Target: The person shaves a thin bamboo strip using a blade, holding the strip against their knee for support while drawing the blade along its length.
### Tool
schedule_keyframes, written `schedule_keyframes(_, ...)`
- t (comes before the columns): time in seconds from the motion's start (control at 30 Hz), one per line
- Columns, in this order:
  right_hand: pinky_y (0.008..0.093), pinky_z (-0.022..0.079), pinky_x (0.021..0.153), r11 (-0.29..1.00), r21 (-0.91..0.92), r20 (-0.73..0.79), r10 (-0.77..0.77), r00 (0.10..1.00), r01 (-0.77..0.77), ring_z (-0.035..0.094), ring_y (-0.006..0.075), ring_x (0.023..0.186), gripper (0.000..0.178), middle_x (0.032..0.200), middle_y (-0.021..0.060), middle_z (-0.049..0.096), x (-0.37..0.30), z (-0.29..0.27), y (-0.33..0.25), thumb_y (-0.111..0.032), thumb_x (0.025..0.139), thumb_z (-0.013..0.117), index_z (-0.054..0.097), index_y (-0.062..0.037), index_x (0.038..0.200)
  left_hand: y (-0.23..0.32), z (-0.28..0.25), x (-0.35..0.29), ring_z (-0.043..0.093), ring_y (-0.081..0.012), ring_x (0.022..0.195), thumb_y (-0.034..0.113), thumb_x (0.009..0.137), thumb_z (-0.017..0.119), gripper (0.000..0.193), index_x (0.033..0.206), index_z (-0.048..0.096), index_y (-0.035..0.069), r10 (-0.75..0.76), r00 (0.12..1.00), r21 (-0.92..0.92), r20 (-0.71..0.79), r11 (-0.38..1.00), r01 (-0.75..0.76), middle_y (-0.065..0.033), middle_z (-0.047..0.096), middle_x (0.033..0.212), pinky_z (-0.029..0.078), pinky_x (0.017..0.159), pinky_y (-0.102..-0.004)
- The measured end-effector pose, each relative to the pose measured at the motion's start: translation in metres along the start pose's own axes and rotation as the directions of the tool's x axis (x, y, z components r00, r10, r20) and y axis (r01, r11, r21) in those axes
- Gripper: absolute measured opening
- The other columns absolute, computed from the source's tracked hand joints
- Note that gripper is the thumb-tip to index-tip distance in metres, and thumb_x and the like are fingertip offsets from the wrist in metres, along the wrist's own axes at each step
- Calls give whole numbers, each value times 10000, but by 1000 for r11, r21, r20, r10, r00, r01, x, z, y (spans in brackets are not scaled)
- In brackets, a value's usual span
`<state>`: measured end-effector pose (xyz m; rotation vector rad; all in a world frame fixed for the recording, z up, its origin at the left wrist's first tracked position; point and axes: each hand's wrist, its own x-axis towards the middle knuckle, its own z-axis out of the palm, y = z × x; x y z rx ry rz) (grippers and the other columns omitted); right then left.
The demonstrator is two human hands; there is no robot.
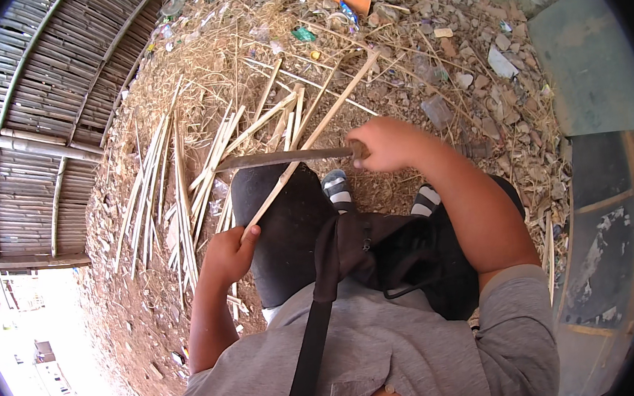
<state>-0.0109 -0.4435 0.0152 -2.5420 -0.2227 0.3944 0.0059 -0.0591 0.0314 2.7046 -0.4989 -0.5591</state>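
Observation:
My left hand (230, 254) is closed round the near end of a long bamboo strip (331, 114), which slants up and away to the right over my left knee. In my right hand (388, 145) is the wooden handle of a long knife (283, 157). Its dark blade points left and lies across the strip just above the knee; whether it cuts into the bamboo I cannot tell. Several pale split bamboo strips (153, 178) lie in loose bundles on the ground to the left, and more cut pieces (213, 169) lie beside my left knee.
A bamboo slat wall (43, 86) stands at the left. Straw, rubble and litter cover the ground ahead, with a broken orange brick (352, 0), a blue wrapper (348, 13) and a clear plastic container (436, 112). Greenish panels (584, 61) stand on the right.

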Motion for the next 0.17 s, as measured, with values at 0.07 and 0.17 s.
schedule_keyframes(0.07,444,554,848,980,160,-39,122,992,-114,724,331,955,359,998,163,743,1,-5,25,-277,831,787,712,-62,1108,-4,4,-1,621,-371,644,470,1055,517,591,780,637,-40,42,999,24,-28,999,-41,-219,621,680,456,632,-474)
schedule_keyframes(0.17,369,517,1045,914,289,-179,344,922,-285,715,285,1111,631,1204,212,723,9,-10,75,-285,832,796,620,-133,1418,-5,5,1,649,-374,662,485,1055,515,605,777,636,-39,53,997,44,-51,998,-51,-234,631,695,457,637,-486)
